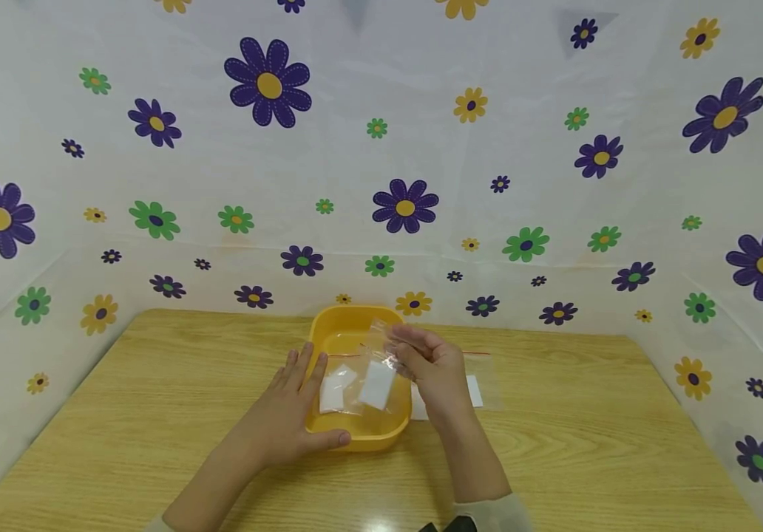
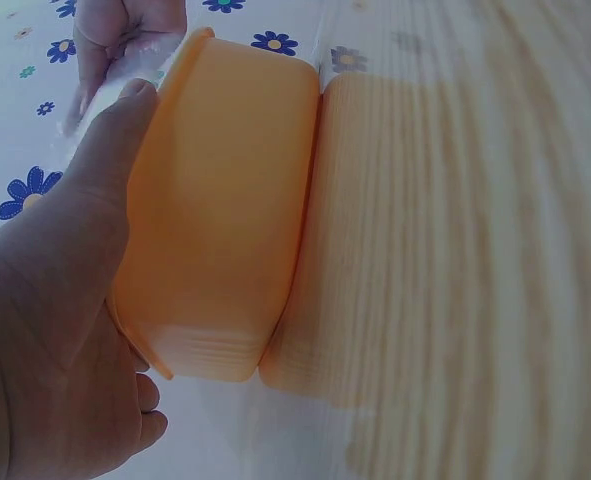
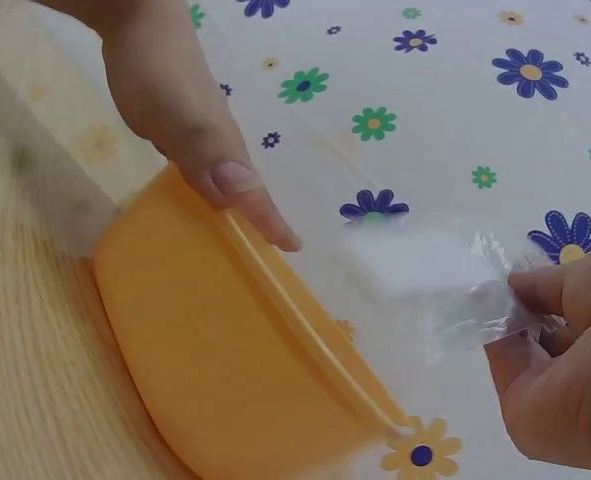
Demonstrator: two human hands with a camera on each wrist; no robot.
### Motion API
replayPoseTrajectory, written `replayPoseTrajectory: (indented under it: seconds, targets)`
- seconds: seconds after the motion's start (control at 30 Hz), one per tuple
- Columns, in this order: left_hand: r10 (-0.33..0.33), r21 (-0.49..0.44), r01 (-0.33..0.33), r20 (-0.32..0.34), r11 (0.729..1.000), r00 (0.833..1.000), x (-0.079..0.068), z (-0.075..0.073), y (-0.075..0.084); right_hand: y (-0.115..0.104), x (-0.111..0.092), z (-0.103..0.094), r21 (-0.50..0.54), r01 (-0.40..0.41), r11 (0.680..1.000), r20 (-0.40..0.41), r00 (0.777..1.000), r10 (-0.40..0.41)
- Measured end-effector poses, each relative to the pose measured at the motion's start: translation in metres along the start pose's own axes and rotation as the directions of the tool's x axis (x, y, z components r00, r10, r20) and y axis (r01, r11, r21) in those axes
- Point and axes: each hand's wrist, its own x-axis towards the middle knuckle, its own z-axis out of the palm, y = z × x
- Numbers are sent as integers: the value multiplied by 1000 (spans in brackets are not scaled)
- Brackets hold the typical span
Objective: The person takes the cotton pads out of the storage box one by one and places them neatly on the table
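Note:
My right hand point(image 1: 440, 373) pinches the top of a clear zip bag point(image 1: 378, 380) between thumb and fingers. A white rectangular piece shows inside this bag, which hangs over a yellow plastic tub point(image 1: 361, 443). In the right wrist view the pinched bag point(image 3: 415, 265) is above the tub's rim. My left hand point(image 1: 288, 417) rests at the tub's left side, fingers spread over the rim and thumb along the front edge. Inside the tub lies another clear bag point(image 1: 336, 390) with white pieces in it.
Right of the tub, a clear zip bag point(image 1: 488, 380) with a red seal line and white pieces lies on the wooden table point(image 1: 588, 436), partly hidden by my right hand. A flower-printed cloth point(image 1: 328, 155) hangs behind the table and along both sides.

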Motion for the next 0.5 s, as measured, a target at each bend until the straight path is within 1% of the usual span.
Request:
replayPoseTrajectory:
  seconds: [0.03, 0.07, 0.1, 0.13, 0.2, 0.27, 0.3, 0.37, 0.47, 0.5]
  targets:
    - [1, 1, -1, 0, 1000, 1000, 0, 0, 0, -1, 0, -1, -27, 17, 999, -2, 1000, -17]
    - [2, -1, -2, 0, 1000, 1000, 0, 0, 0, -2, -1, -2, -81, 40, 996, -2, 999, -40]
    - [2, -1, -2, 0, 1000, 1000, 0, -1, 0, -3, -2, -3, -150, 68, 986, 3, 998, -69]
    - [2, -1, -2, 0, 1000, 1000, 0, -1, 0, -4, -3, -4, -230, 95, 968, 8, 995, -96]
    - [5, -4, -5, -1, 1000, 1000, 0, -2, 1, -6, -5, -3, -382, 132, 915, 16, 991, -136]
    - [6, -8, -6, -1, 1000, 1000, 0, -2, 1, -8, -7, -2, -509, 151, 847, 28, 987, -159]
    - [6, -8, -6, -1, 1000, 1000, -1, -3, 1, -8, -7, -2, -549, 154, 822, 38, 986, -159]
    - [6, -10, -6, 0, 1000, 1000, -1, -3, 1, -8, -9, -1, -599, 145, 787, 58, 989, -138]
    - [3, -9, -3, 2, 1000, 1000, -1, -3, 2, -7, -10, -2, -638, 143, 756, 113, 989, -92]
    - [2, -9, -2, 1, 1000, 1000, -1, -3, 2, -7, -10, -2, -646, 136, 751, 125, 990, -72]
